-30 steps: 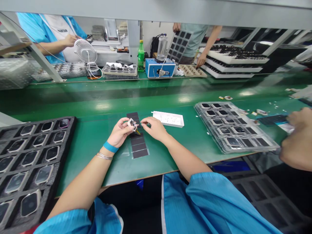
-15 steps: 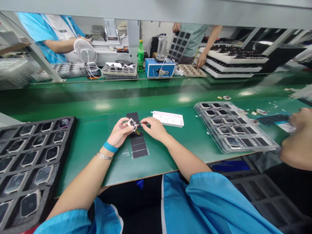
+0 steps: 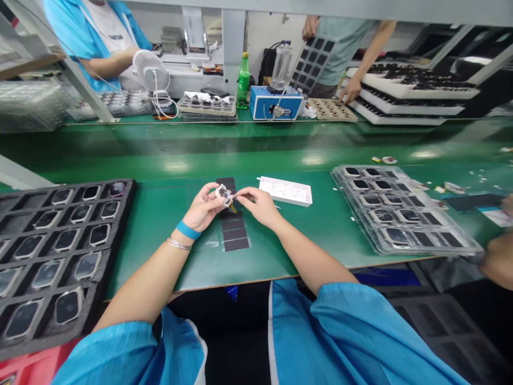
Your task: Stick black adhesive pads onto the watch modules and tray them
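Between the thumb and fingers of my left hand [image 3: 203, 207] is a small watch case [image 3: 224, 194], its inner parts showing and a yellow strip hanging from its lower edge. My right hand [image 3: 260, 206] is pinched at the right side of the case; whatever its fingertips hold is too small to make out. Beneath the hands lies a strip of black rectangular sheets [image 3: 235, 233] on clear film. Just right of my right hand is a white box lid [image 3: 286, 191] with tiny dark pieces scattered in it.
A black foam tray [image 3: 130, 188] of watch cases stands at left, stacked clear plastic trays [image 3: 425, 251] at right. Across the bench are a fan [image 3: 151, 71], a green bottle [image 3: 243, 80] and a blue machine [image 3: 276, 102]. Two people work there; another person's arm [image 3: 499, 262] is at far right.
The view has shifted, so the bench things sit a little further right in the picture. My right fingertips have come in against the watch case; my left hand still holds it.
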{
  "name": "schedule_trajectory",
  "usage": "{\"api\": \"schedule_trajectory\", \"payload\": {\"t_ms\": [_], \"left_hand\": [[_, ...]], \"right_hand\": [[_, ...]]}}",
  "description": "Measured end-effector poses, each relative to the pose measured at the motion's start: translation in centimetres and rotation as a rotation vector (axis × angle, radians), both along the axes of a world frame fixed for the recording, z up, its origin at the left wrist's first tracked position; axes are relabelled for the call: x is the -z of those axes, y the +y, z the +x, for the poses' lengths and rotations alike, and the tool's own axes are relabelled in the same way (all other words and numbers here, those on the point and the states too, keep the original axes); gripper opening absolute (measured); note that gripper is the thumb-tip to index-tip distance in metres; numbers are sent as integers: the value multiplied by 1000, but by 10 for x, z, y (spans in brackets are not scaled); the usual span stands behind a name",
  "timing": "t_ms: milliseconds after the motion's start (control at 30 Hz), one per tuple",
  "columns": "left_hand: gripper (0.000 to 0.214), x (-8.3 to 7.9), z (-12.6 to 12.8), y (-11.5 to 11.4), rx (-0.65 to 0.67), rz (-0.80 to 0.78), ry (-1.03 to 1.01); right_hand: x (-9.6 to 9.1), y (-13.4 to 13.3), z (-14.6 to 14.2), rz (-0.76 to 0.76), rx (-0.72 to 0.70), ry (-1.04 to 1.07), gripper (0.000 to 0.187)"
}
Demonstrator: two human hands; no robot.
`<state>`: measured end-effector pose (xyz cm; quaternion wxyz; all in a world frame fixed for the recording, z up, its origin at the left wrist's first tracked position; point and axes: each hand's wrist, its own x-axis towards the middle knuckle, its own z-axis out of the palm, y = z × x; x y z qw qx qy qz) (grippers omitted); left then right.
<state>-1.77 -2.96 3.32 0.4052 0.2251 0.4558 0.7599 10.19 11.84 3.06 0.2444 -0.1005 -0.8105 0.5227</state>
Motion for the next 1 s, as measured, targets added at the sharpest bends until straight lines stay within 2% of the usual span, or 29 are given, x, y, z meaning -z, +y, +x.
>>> {"api": "schedule_trajectory", "payload": {"t_ms": [100,167,200,267,433,700,767,900,933,1000], "left_hand": [[59,-3,0,-1,9,31,-18],[60,-5,1,-1,12,50,-31],[60,-6,1,-1,17,56,-34],[60,-7,2,-1,34,57,-36],[61,-5,4,0,62,27,-14],[61,-3,8,3,39,7,76],[60,-3,7,3,40,-6,63],[57,-3,2,1,26,-2,2],[56,-4,1,0,18,4,-11],[54,-5,-2,-1,-4,13,-34]], "right_hand": [[8,-6,-6,-314,-100,-24,23],[13,-10,-8,-430,-141,-19,31],[14,-12,-8,-440,-140,0,34],[13,-15,-6,-366,-84,57,33],[4,-19,2,-52,89,156,16],[1,-20,4,187,163,112,8],[3,-20,2,73,128,102,11],[7,-18,-3,-510,-112,-36,36],[7,-18,-3,-617,-172,-94,40],[7,-16,-3,-724,-240,-207,39]]}}
